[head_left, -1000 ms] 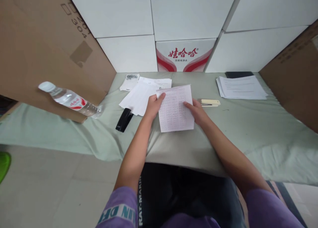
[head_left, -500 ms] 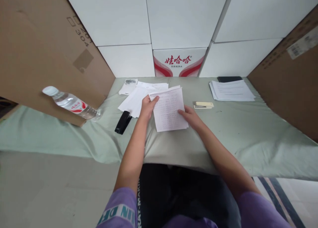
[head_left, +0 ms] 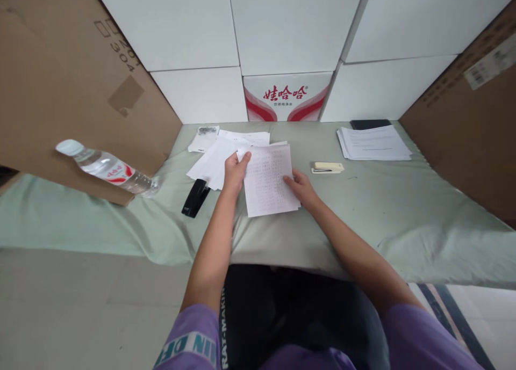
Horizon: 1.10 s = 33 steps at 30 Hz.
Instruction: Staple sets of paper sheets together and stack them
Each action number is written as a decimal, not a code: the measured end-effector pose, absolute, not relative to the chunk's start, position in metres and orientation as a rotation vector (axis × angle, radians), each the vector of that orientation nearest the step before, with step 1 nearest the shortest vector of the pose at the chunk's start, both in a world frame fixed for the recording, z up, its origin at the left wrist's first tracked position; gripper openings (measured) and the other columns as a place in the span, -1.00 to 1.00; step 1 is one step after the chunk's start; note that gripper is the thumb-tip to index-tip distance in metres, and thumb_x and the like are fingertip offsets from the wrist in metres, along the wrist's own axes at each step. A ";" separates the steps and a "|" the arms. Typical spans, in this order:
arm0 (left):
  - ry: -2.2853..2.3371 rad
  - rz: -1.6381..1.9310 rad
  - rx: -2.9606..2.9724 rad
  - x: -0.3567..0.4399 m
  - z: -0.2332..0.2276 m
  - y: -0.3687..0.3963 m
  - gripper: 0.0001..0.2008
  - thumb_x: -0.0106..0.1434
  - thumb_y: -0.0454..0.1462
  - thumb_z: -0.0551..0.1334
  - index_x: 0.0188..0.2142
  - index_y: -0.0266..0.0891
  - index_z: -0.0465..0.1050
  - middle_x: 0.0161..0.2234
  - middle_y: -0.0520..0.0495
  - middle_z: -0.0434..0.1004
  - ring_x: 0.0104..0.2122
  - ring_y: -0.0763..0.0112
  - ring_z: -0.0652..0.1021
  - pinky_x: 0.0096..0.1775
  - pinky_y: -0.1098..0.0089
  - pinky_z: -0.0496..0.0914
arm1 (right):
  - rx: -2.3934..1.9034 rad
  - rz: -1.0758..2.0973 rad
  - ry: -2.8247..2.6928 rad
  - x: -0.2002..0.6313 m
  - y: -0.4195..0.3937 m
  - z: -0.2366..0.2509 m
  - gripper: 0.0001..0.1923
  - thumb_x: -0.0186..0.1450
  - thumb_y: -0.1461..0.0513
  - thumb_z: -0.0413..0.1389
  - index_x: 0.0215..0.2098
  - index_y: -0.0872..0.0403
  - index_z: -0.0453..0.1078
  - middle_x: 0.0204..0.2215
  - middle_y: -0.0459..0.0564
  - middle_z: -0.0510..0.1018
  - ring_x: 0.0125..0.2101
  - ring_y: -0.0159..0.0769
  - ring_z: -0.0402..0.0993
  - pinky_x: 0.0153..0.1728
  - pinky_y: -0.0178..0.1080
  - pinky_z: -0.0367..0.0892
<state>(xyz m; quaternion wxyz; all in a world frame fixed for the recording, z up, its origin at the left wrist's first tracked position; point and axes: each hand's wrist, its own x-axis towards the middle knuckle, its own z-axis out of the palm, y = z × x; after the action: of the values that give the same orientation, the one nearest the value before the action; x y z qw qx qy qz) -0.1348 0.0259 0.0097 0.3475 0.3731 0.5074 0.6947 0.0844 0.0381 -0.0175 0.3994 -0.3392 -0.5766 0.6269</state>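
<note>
Between my two hands are several sheets of paper (head_left: pixel 269 185), the top one covered in rows of small writing. My left hand (head_left: pixel 236 171) pinches them at the upper left corner, thumb on top. My right hand (head_left: pixel 301 187) grips their right edge, its thumb also on the top face. Behind and left of the held sheets lie loose papers (head_left: pixel 212 163) on the cloth. A black stapler (head_left: pixel 195 198) rests left of my left forearm. To the right of my right hand sits a cream stapler (head_left: pixel 327 167).
A clear water bottle (head_left: pixel 110 168) stands at the left by a brown cardboard panel (head_left: pixel 48 91). Small dark pieces lie in a white packet (head_left: pixel 205 138). A paper stack (head_left: pixel 374 143) partly covers a dark flat object (head_left: pixel 370 124). White boxes (head_left: pixel 197 96) wall the back.
The sheets have tilted slightly in my hands, and both hands keep their grip. The whole view has shifted a little, so the table things appear slightly further left.
</note>
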 end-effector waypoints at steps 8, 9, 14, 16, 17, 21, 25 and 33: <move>1.416 1.640 1.058 -0.140 0.016 0.013 -0.36 0.01 -0.04 0.48 0.05 -0.23 0.47 -0.29 -0.11 0.63 -0.24 0.23 0.63 -0.15 0.27 0.47 | -0.845 1.589 -1.421 0.088 0.041 -0.021 -0.43 0.13 -0.14 0.27 0.00 -0.03 0.46 -0.07 0.03 0.64 -0.11 -0.07 0.59 -0.01 0.05 0.47; 1.471 1.624 1.084 -0.141 0.018 0.006 -0.36 0.02 -0.06 0.48 0.07 -0.21 0.45 -0.28 -0.11 0.63 -0.24 0.23 0.63 -0.15 0.27 0.47 | -0.847 1.597 -1.412 0.088 0.042 -0.022 -0.43 0.13 -0.14 0.27 0.00 -0.03 0.46 -0.07 0.03 0.64 -0.11 -0.07 0.59 -0.01 0.05 0.47; 1.956 1.636 1.427 -0.162 0.028 -0.053 -0.59 0.21 -0.15 0.35 0.05 -0.11 0.47 -0.02 -0.19 0.61 0.08 0.10 0.54 0.16 0.13 0.30 | -0.861 1.608 -1.365 0.089 0.048 -0.025 -0.40 0.10 -0.16 0.29 -0.02 -0.02 0.45 -0.08 0.05 0.65 -0.13 -0.07 0.60 -0.03 0.02 0.49; 2.271 1.564 1.525 -0.175 0.028 -0.080 -0.61 0.22 -0.17 0.33 0.05 -0.12 0.48 0.08 -0.23 0.55 0.17 -0.01 0.46 0.24 0.03 0.19 | -0.866 1.600 -1.349 0.089 0.050 -0.025 -0.40 0.09 -0.16 0.30 -0.05 -0.02 0.45 -0.10 0.05 0.66 -0.14 -0.06 0.60 -0.06 0.02 0.50; 2.445 1.497 1.519 -0.182 0.027 -0.092 -0.58 0.21 -0.18 0.33 0.07 -0.14 0.47 0.12 -0.27 0.51 0.20 -0.08 0.41 0.25 -0.03 0.15 | -0.865 1.599 -1.334 0.089 0.051 -0.025 -0.41 0.08 -0.16 0.31 -0.06 -0.02 0.44 -0.11 0.04 0.66 -0.14 -0.05 0.60 -0.07 0.02 0.50; 2.838 0.989 1.327 -0.202 0.010 -0.124 -0.40 0.20 -0.10 0.32 0.20 -0.26 0.37 0.13 -0.36 0.49 0.13 -0.18 0.45 0.16 -0.11 0.26 | -0.827 1.629 -1.246 0.089 0.054 -0.024 -0.43 0.04 -0.12 0.36 -0.11 -0.01 0.45 -0.18 0.02 0.67 -0.16 -0.03 0.61 -0.10 0.02 0.51; 2.830 0.961 1.316 -0.211 -0.015 -0.134 -0.46 0.28 -0.13 0.23 0.22 -0.25 0.35 0.05 -0.30 0.54 0.03 -0.04 0.53 0.08 0.05 0.39 | -0.795 1.661 -1.202 0.091 0.056 -0.024 -0.43 0.00 -0.09 0.39 -0.11 -0.01 0.46 -0.22 -0.01 0.68 -0.17 -0.03 0.62 -0.10 0.00 0.51; 2.770 1.157 1.293 -0.215 -0.028 -0.136 -0.57 0.28 -0.19 0.21 0.12 -0.24 0.42 -0.01 -0.23 0.58 -0.01 0.04 0.56 0.06 0.11 0.43 | -0.791 1.682 -1.188 0.094 0.058 -0.023 -0.45 0.00 -0.06 0.39 -0.12 -0.01 0.47 -0.23 -0.02 0.69 -0.17 -0.03 0.62 -0.10 0.01 0.50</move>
<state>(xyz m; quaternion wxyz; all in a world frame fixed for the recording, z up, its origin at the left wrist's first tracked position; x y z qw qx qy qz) -0.2148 -0.1362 -0.0283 -0.0637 0.3949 0.8457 0.3533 0.0945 0.0581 -0.0230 0.4510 -0.3199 -0.4806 0.6807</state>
